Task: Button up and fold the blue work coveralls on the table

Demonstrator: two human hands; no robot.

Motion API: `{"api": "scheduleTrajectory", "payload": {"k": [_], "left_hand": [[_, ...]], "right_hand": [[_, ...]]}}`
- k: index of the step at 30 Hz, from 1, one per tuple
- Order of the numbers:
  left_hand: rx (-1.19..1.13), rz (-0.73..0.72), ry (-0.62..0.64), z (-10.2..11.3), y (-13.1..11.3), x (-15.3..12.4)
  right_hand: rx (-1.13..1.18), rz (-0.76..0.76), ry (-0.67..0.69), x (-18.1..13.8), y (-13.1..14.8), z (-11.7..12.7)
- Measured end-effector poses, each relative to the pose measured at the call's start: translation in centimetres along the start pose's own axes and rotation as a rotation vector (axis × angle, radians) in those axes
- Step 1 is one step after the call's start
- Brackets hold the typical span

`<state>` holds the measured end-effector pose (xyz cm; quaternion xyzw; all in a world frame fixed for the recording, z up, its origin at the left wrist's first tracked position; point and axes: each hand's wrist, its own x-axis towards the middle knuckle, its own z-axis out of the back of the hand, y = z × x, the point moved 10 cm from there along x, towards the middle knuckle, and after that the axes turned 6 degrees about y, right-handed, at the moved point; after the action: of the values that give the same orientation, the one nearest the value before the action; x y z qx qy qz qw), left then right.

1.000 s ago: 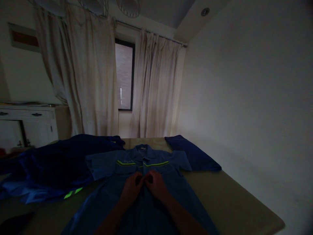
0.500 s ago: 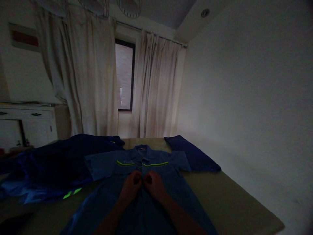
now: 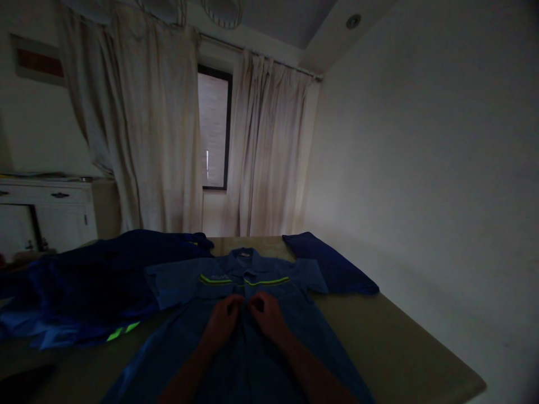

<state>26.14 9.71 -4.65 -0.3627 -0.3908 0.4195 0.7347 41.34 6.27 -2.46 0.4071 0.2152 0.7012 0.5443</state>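
A blue short-sleeved work shirt point(image 3: 247, 353) lies front up and spread out, its collar pointing away from me. Yellow-green stripes point(image 3: 267, 281) cross its chest. My left hand point(image 3: 225, 315) pinches the front placket just below the chest stripes, fingers curled together. Close beside it on the right, my right hand point(image 3: 267, 315) is likewise closed in a pinch at the placket's other side. A narrow gap separates the two sets of fingertips. Any button between them is too small and dark to make out.
A heap of dark blue clothing point(image 3: 105, 275) with a bright green strip lies on the left of the table point(image 3: 404, 348). A folded dark blue garment point(image 3: 328, 266) rests at the back right, near the wall point(image 3: 421, 168). Behind stand curtains point(image 3: 160, 129) and a white cabinet point(image 3: 63, 219).
My two hands have drawn slightly apart at the placket; before, their fingertips met. The shirt and the other clothes lie as before.
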Motion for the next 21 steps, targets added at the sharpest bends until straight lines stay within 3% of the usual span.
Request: {"api": "scheduleTrajectory", "payload": {"k": [6,12,21], "left_hand": [[-0.092,-0.006,0.098,-0.8,-0.8,-0.2],[-0.01,-0.029,0.051,-0.2,-1.2,-0.5],[-0.138,0.05,0.022,-0.2,0.3,0.1]], "right_hand": [[0.066,-0.002,0.007,0.0,0.2,0.1],[0.03,0.028,0.054,0.0,0.5,-0.3],[-0.203,0.062,0.08,0.0,1.5,-0.4]]}}
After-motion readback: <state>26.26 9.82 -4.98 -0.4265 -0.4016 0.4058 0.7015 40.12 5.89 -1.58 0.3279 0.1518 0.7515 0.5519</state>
